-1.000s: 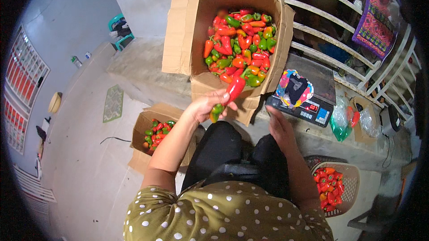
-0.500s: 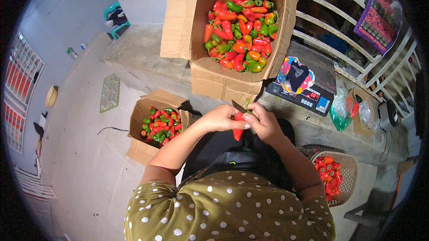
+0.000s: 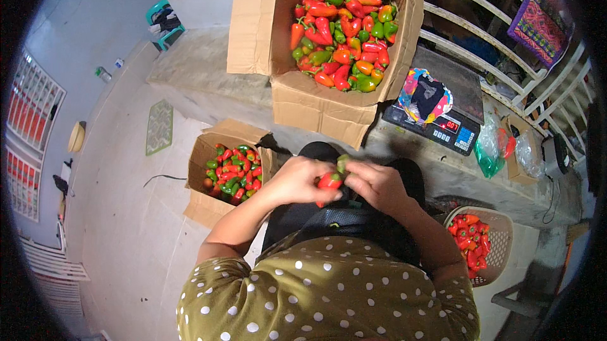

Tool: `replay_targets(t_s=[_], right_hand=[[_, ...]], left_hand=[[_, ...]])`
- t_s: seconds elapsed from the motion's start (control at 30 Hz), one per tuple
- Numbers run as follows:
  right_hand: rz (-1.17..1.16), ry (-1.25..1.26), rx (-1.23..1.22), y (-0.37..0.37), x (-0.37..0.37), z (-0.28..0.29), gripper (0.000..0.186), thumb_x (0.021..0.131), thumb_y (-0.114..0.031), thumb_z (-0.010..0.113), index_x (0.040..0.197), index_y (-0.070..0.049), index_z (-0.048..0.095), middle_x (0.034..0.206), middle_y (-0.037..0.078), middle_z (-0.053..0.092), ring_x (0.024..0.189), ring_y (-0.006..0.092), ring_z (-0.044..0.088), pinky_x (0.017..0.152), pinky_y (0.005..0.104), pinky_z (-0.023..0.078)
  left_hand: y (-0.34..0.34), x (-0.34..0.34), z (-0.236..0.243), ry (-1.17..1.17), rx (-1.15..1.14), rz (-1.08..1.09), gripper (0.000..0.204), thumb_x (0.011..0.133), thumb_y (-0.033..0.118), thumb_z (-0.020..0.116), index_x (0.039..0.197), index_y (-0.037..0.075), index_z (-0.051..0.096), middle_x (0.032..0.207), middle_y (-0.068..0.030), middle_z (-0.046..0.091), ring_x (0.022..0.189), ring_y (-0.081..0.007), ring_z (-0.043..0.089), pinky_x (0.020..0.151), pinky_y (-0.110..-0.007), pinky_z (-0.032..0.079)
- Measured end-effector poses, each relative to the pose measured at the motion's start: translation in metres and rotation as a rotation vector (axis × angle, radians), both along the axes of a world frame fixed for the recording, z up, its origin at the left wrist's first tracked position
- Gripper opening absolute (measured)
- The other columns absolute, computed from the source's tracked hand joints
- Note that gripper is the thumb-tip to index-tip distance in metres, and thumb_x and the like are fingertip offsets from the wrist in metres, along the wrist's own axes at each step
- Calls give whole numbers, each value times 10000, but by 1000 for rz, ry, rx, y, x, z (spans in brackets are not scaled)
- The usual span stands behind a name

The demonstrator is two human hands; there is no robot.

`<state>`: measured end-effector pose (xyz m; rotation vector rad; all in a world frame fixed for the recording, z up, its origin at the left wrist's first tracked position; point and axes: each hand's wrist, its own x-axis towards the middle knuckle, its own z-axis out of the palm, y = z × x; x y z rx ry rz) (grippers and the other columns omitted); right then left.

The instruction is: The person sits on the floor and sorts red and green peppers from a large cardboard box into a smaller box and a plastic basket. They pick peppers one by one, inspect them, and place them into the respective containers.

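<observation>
Above my lap, my left hand (image 3: 297, 178) is closed around a red pepper (image 3: 330, 181), its top turned toward my right hand. My right hand (image 3: 376, 184) is closed and blurred, its fingertips against the green stem (image 3: 342, 163) at the pepper's top. The knife seen in this hand a moment ago is hidden or smeared now. Ahead, a large cardboard box (image 3: 322, 104) holds many red, green and orange peppers (image 3: 344, 44). To the left, a smaller cardboard box (image 3: 208, 208) contains red and green peppers (image 3: 232, 173). A beige basket (image 3: 501, 246) at the right holds red peppers (image 3: 471, 240) without visible stems.
A digital scale (image 3: 436, 127) stands on the concrete ledge (image 3: 506, 195), with a colourful cloth item (image 3: 425, 97) on it. Plastic bags (image 3: 490, 151) lie beside it. White railings (image 3: 480, 37) run behind. A green mat (image 3: 159, 127) is on the floor at the left.
The knife blade that showed at the pepper's stem is no longer visible. The stem has tipped close to my right fingers, and the pepper has turned in my left hand.
</observation>
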<state>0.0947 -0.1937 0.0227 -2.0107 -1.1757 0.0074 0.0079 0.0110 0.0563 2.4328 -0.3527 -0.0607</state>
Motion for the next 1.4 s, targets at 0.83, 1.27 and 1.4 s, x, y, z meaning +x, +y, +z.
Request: replay_targets(t_s=[0.83, 1.27, 1.4], right_hand=[[-602, 164, -349, -80, 17, -88, 355, 885, -393, 468, 1027, -86, 576, 907, 176, 633, 818, 361, 609, 719, 446, 479], [-664, 352, -73, -94, 18, -92, 303, 879, -323, 495, 1075, -104, 570, 829, 165, 636, 770, 347, 618, 670, 417, 478], [-457, 328, 57, -69, 17, -51, 317, 874, -305, 497, 1104, -92, 544, 811, 175, 625, 776, 340, 621, 676, 400, 479]], left_hand=[[61, 245, -32, -437, 457, 549, 469, 687, 122, 617, 1151, 144, 549, 1104, -170, 510, 1037, -349, 489, 862, -418, 426], [48, 186, 4, 393, -1386, -4, 566, 781, 244, 632, 1269, 60, 412, 1109, -142, 553, 1044, -303, 539, 865, -465, 458], [39, 110, -26, 668, -1808, -365, 691, 792, 284, 578, 1350, 30, 260, 1127, -176, 531, 1039, -313, 542, 826, -493, 473]])
